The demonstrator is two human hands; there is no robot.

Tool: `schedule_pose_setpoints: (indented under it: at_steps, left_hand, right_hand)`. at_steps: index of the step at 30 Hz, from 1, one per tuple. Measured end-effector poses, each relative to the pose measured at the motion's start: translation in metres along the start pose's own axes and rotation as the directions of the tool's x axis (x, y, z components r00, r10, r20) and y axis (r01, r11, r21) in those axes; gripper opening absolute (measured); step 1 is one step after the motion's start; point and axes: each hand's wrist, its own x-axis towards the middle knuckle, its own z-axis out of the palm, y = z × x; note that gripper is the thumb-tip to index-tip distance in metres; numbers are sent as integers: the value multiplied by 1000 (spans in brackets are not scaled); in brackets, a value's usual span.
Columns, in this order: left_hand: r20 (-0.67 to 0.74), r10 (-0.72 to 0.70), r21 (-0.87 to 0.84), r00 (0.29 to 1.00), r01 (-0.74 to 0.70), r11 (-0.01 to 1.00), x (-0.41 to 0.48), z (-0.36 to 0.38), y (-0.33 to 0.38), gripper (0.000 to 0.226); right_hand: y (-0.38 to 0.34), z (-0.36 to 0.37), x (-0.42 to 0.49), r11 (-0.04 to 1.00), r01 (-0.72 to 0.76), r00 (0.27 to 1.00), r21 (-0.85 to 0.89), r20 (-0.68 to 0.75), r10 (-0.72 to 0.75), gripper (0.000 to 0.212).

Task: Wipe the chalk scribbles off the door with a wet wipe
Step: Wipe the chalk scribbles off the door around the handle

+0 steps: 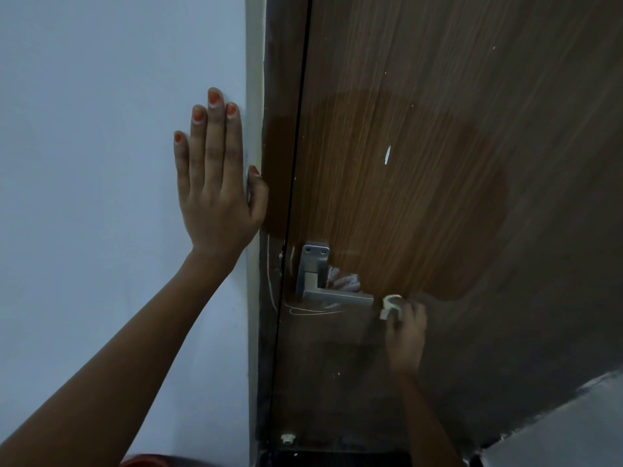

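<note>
The brown wood-grain door (438, 112) fills the right half of the view. A darker damp patch (421, 203) spreads across its middle. White chalk scribbles (313, 311) loop under the metal lever handle (332, 294), and a smudged chalk patch (342, 280) sits just above the lever. My right hand (404, 335) presses a crumpled white wet wipe (390, 306) against the door, right beside the tip of the handle. My left hand (215, 176) lies flat with fingers spread on the pale wall (101, 163), its thumb at the door frame.
A white chip mark (387, 154) and small white specks dot the door above the damp patch. A chalk line (271, 278) runs down the door frame left of the handle. A small white stopper (287, 438) sits at the door's base. Another pale wall (573, 426) stands lower right.
</note>
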Motion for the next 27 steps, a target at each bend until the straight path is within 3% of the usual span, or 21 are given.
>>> schedule_pose_setpoints:
  at_steps: [3,6,11,13,17,19,22,24,27]
  left_hand:
    - [-5,0,-2,1000,0,1000,0,1,-1,52]
    - [-7,4,1,1000,-4,1000,0,1,-1,52]
    - [-4,-3,9,1000,3,1000,0,1,-1,52]
    - [1,-2,6,1000,2,1000,0,0,0,52]
    - [16,-12,-7,1000,12,1000,-1,0,0,52]
    - [7,-11,-9,1000,12,1000,-1,0,0,52]
    - [-1,-18,-19,1000,18,1000,-1,0,0,51]
    - [-10,-21,-34,1000,21,999,-2,1,-1,51]
    - [-13,-8,-75,1000,7,997,-2,0,-1,51]
  right_hand:
    - [12,-15,21,963,-184,944,198,-239,230,21]
    - [3,-23,44,896,-259,859,360,-338,384,23]
    - [-20,1,25,921,-201,923,334,-251,293,21]
    - [-11,10,9,904,-252,922,346,-197,333,21]
    - [10,8,9,725,-421,787,546,-178,591,21]
    - [8,3,24,678,-402,751,615,-203,629,22]
    - [-12,-2,35,797,-288,834,531,-269,481,23]
    - [-25,-2,30,856,-250,893,452,-234,384,22]
    - [-20,-2,13,840,-304,894,449,-169,414,22]
